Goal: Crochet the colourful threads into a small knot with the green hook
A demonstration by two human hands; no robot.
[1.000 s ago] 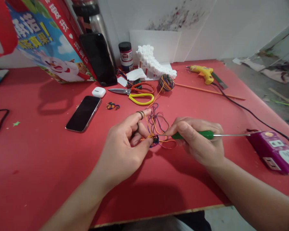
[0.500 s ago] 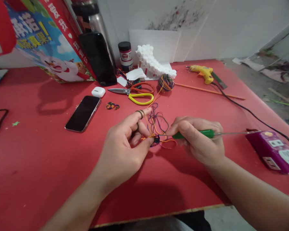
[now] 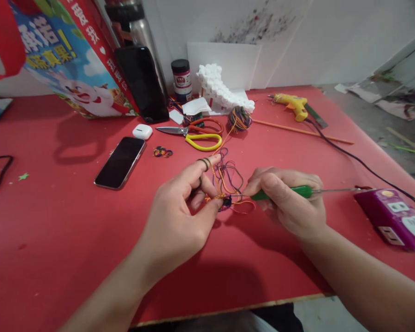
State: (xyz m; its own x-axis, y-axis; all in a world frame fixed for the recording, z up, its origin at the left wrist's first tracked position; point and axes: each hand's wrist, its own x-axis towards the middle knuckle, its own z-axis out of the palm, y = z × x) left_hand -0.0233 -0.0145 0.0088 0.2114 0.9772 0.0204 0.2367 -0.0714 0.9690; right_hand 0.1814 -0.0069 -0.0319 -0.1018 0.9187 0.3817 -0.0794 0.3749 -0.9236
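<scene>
Between thumb and fingers, my left hand (image 3: 185, 207) pinches a small crocheted piece (image 3: 225, 203) of multicoloured yarn. Yarn is wound round its raised index finger and runs back to a yarn ball (image 3: 240, 119). My right hand (image 3: 287, 198) is closed round the green handle of a crochet hook (image 3: 302, 191). The hook's thin metal end reaches the crocheted piece; its very tip is hidden there. Another metal shaft sticks out to the right of the handle. Loose purple and orange yarn strands (image 3: 230, 173) lie tangled just behind the piece.
Scissors (image 3: 204, 142), a phone (image 3: 120, 163), a white earphone case (image 3: 142, 132) and a small yarn scrap (image 3: 162, 151) lie beyond my left hand. At right are a yellow glue gun (image 3: 292, 105), its black cord, an orange stick (image 3: 304, 131) and a purple power socket (image 3: 392, 219). A bag (image 3: 90, 69) stands back left.
The hook and my right hand have shifted very slightly to the right. My left hand keeps its pinch on the crocheted piece, almost unmoved.
</scene>
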